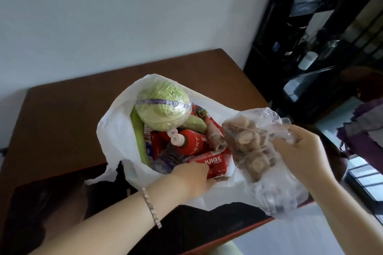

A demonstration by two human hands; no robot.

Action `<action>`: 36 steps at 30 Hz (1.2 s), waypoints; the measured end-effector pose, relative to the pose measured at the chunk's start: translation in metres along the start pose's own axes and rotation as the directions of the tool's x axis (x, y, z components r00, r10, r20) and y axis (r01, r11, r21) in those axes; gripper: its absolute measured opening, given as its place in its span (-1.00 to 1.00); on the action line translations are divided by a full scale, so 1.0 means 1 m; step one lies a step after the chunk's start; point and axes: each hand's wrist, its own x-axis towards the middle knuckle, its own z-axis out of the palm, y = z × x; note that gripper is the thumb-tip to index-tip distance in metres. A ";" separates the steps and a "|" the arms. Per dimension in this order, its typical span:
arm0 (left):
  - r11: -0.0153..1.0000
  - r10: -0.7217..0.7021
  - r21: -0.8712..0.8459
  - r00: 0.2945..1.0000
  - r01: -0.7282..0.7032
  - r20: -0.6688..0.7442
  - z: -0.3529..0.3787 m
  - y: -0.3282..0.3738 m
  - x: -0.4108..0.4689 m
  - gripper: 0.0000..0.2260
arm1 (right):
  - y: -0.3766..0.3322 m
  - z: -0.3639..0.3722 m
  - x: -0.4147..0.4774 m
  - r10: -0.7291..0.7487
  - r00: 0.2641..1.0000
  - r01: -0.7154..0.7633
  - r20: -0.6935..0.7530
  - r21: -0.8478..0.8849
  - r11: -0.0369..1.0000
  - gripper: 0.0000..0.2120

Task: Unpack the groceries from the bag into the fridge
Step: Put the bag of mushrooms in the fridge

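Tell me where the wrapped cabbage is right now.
The wrapped cabbage sits left of centre in the head view, at the far end of the open white bag, just beyond the red juice bottle.

"JUICE" on red carton [209,161], other print unreadable

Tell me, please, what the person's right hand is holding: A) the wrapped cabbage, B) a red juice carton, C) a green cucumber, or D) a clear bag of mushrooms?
D: the right hand pinches the clear bag of mushrooms, while the wrapped cabbage sits in the white bag and the left hand grips the juice carton.
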 end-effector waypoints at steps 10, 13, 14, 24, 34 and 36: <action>0.985 -0.167 -0.045 0.985 0.169 0.047 0.048 -0.029 0.003 -0.65 | 0.010 0.005 -0.014 -0.034 0.998 0.037 0.052 -0.044 0.998 -0.87; 0.985 -0.174 0.005 0.984 0.175 -0.026 0.050 -0.029 0.000 -0.64 | 0.010 0.009 -0.016 -0.032 0.993 0.036 0.116 -0.032 0.999 -0.90; 0.985 -0.171 -0.004 0.983 0.171 -0.065 0.051 -0.029 -0.002 -0.64 | 0.012 0.010 -0.016 -0.031 0.992 0.034 0.126 -0.025 0.999 -0.83; 0.767 -0.430 -0.637 0.801 0.080 -0.417 0.032 -0.021 -0.040 -0.69 | 0.021 0.004 -0.007 0.021 0.998 -0.023 0.059 0.021 1.000 -0.87; 0.108 -0.211 -0.973 0.952 -0.204 -0.223 -0.034 -0.039 -0.074 -0.81 | -0.027 0.024 -0.034 0.044 0.998 -0.040 -0.038 0.096 0.995 -0.68; 0.183 -0.153 -0.942 0.939 -0.281 -0.309 -0.051 -0.047 -0.079 -0.79 | -0.045 0.025 -0.041 0.045 0.991 -0.022 -0.125 0.177 0.984 -0.70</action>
